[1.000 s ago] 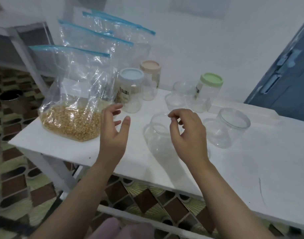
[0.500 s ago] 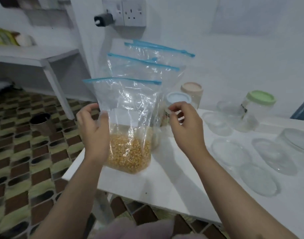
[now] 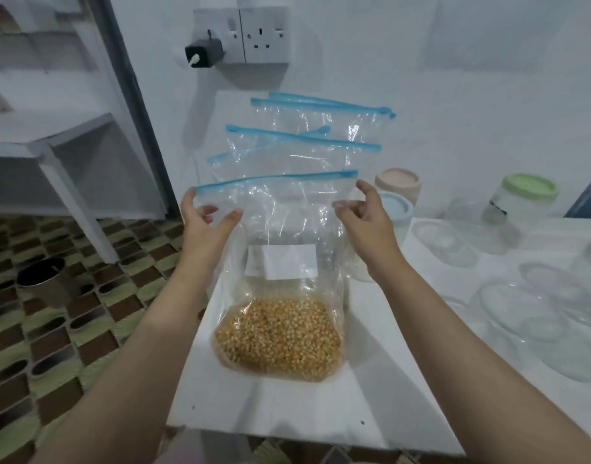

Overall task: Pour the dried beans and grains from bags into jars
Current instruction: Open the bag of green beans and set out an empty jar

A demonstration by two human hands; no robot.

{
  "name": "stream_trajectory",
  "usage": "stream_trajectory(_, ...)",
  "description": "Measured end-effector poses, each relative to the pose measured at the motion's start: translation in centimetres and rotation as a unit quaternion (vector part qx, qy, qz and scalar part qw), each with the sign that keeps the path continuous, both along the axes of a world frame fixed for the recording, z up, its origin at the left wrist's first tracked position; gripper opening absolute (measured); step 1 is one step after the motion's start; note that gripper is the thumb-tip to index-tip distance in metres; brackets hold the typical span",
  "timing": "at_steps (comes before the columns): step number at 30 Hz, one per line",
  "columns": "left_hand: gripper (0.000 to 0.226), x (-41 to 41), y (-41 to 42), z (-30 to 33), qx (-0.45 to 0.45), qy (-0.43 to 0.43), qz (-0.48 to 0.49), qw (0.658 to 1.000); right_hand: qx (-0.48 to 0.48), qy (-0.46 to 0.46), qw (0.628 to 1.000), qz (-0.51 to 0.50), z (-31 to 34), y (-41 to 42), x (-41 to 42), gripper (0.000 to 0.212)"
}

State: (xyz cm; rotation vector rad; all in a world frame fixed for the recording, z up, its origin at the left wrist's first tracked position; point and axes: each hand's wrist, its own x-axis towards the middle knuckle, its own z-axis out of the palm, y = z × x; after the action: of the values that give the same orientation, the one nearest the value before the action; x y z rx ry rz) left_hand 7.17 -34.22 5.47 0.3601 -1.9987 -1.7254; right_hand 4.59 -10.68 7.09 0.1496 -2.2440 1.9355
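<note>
Both my hands are at the top of the corn bag on the white table.

The clear zip bag of yellow corn kernels (image 3: 277, 336) stands upright near the table's (image 3: 287, 413) left end, kernels settled in its bottom part, a white label (image 3: 282, 261) on its front and its blue zipper strip (image 3: 274, 179) across the top. My left hand (image 3: 205, 222) is at the bag's upper left corner, fingers (image 3: 188, 200) touching the zipper's end, thumb spread and not closed on the plastic. My right hand (image 3: 366, 217) is at the upper right edge with loosely curled fingers; I cannot tell whether they pinch the plastic. More zip bags (image 3: 304, 152) stand behind. To the right stand jars with beige (image 3: 398, 180), blue (image 3: 398, 209) and green (image 3: 528, 189) lids, and clear open jars (image 3: 535, 316) nearer me.
</note>
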Motion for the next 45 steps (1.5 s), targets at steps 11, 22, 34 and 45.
stream_trajectory(11, 0.070, -3.6, -1.7, -0.1, 0.128, 0.032, -0.093, 0.987, -0.075, 0.008, 0.997, -0.034, 0.7, -0.6, -0.8, 0.026)
stream_trajectory(22, 0.055, -3.3, -0.3, 0.7, 0.204, 0.065, -0.181, 0.960, -0.056, -0.020, 0.998, -0.008, 0.7, 0.1, -2.6, 0.040)
stream_trajectory(34, 0.040, -1.4, -3.6, -1.8, 0.196, 0.100, -0.251, 0.943, -0.161, 0.052, 0.984, 0.062, 0.5, 0.6, -0.8, 0.019)
stream_trajectory(45, 0.040, 1.0, -6.3, -5.1, 0.030, -0.059, -0.236, 0.969, -0.121, -0.020, 0.991, -0.045, -4.6, -1.8, 2.4, 0.021)
